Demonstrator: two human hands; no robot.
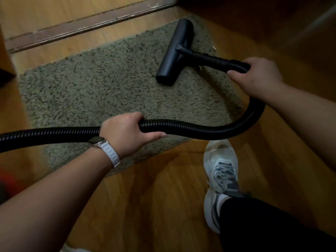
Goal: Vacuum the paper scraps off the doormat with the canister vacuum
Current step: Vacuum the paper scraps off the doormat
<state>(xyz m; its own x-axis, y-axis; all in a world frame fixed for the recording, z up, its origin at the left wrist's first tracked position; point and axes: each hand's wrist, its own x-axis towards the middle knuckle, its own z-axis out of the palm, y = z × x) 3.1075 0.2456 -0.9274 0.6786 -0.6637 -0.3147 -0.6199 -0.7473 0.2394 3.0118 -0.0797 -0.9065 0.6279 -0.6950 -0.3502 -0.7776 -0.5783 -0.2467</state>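
Observation:
A shaggy grey-green doormat (101, 84) lies on the wooden floor. The black floor nozzle (174, 51) of the vacuum rests flat on the mat's far right part. My right hand (260, 77) grips the ribbed black hose (209, 129) just behind the nozzle's short tube. The hose loops down and leftward across the mat's near edge, where my left hand (125, 135), with a white-strapped watch on its wrist, holds it. Two small pale paper scraps (200, 67) lie by the tube near the mat's right edge. The canister is out of view.
A door threshold strip (87, 28) runs along the floor beyond the mat. My right foot in a white and grey sneaker (221, 179) stands on the wood just off the mat's near right corner. A red object (7, 180) shows at the left edge.

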